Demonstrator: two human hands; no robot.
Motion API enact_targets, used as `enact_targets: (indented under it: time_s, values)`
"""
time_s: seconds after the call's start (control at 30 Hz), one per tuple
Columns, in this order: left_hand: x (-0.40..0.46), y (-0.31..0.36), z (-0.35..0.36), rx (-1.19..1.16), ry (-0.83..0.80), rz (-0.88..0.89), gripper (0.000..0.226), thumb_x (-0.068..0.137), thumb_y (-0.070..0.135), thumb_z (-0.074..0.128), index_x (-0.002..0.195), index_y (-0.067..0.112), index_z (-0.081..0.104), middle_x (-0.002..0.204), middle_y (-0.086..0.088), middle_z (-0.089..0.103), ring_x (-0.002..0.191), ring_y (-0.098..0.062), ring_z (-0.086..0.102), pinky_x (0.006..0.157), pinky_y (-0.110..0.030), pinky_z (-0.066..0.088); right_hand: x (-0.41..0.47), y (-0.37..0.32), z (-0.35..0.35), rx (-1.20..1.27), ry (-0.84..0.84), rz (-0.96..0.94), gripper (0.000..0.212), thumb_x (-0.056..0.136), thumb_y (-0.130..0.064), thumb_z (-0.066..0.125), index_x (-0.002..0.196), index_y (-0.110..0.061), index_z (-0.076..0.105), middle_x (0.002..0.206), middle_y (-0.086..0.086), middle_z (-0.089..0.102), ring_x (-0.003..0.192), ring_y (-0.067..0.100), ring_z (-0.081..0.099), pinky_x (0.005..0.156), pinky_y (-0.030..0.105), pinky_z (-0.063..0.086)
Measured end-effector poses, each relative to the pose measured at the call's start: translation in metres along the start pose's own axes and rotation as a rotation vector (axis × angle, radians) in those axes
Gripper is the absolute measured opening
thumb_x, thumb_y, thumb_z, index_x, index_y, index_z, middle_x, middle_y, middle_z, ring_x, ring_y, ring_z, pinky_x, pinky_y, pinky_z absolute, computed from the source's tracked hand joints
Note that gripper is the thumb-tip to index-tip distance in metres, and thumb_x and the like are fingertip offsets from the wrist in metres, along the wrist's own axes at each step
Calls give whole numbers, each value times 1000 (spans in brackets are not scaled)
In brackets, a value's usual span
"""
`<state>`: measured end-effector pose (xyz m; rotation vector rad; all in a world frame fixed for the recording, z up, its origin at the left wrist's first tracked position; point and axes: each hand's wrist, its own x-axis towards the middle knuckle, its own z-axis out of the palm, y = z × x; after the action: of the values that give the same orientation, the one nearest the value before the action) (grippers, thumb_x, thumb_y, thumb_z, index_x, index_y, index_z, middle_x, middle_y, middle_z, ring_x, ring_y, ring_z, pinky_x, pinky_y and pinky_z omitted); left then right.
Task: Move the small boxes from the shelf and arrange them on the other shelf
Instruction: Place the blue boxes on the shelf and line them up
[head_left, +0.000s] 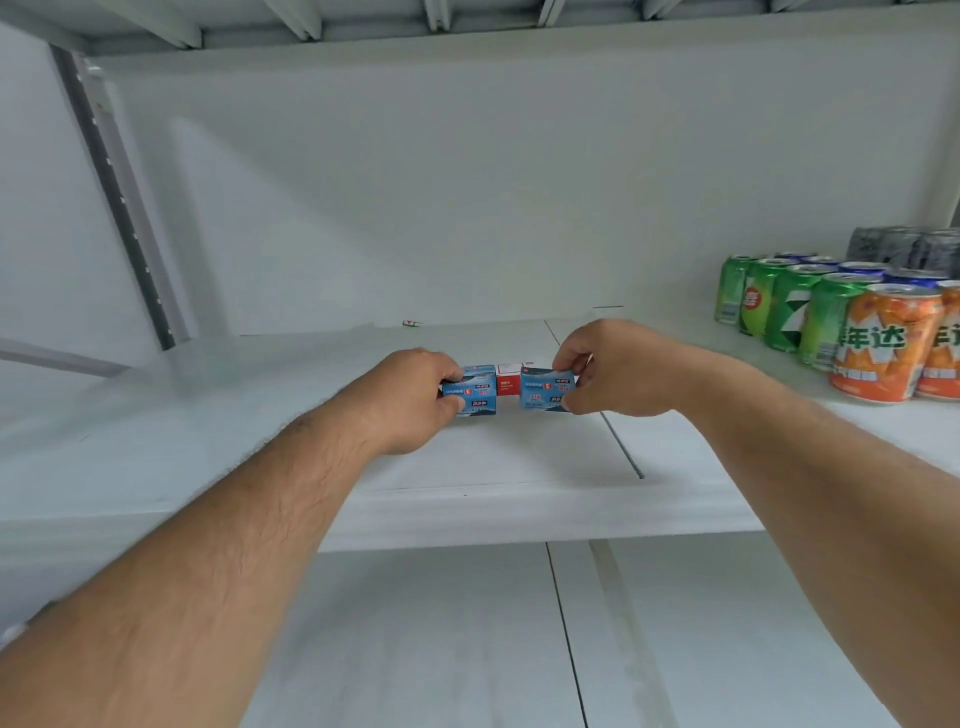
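White shelf (467, 467), cans (831, 317) grouped toward right end. Mid-shelf, near front edge: left hand (410, 402) pinching left blue box (475, 392), right hand (610, 371) pinching right blue box (545, 392). Between and just behind, red-and-white box (509, 378).

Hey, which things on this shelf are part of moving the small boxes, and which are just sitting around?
Part of the job:
- left hand gripping a small blue cardboard box
- right hand gripping another small blue cardboard box
- small red-and-white box between them
- white shelf board

Just lying about:
- green drink cans
- orange drink cans
- blue-topped cans
- grey wrapped packs
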<state>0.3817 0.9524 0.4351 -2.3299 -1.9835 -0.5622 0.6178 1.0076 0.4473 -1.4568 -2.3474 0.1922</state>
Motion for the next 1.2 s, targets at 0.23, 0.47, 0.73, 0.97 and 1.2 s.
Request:
enact_targets:
  time_s: [0.23,0.47,0.73,0.97,1.2]
  values:
    - [16,5,12,45,-4,-5,31,95,29,56,125,22,62,113,-1,59,97,-17,58,87,-33,50,25,14,6,0,-48,-50,32,79,-27,75,110,-25,70,94,-14,62,75,4,59,64,27,54]
    - [23,-2,15,60,-20,-1,35,96,30,56,129,20,59,118,-2,59,99,-17,58,89,-33,50,34,4,12,-3,-100,-25,32,79,-26,75,110,-24,69,92,-8,67,74,13,67,69,32,59]
    - [29,-11,22,70,-35,55,28,95,29,54,119,20,65,114,-1,52,97,-17,57,91,-36,49,37,3,22,-39,-76,-15,37,80,-28,73,117,-26,69,107,-9,61,78,5,56,62,21,46]
    - [31,-14,23,38,-25,72,30,95,29,55,122,19,65,116,1,49,98,-14,57,93,-34,48,39,3,26,-27,-47,-7,39,79,-30,74,118,-27,70,106,-9,60,77,4,55,58,22,44]
    - [32,-15,24,59,-23,57,24,95,27,53,112,18,68,108,-3,58,96,-19,58,89,-39,50,40,2,30,-25,-4,-14,38,78,-34,79,114,-24,71,104,-8,59,71,1,52,53,19,37]
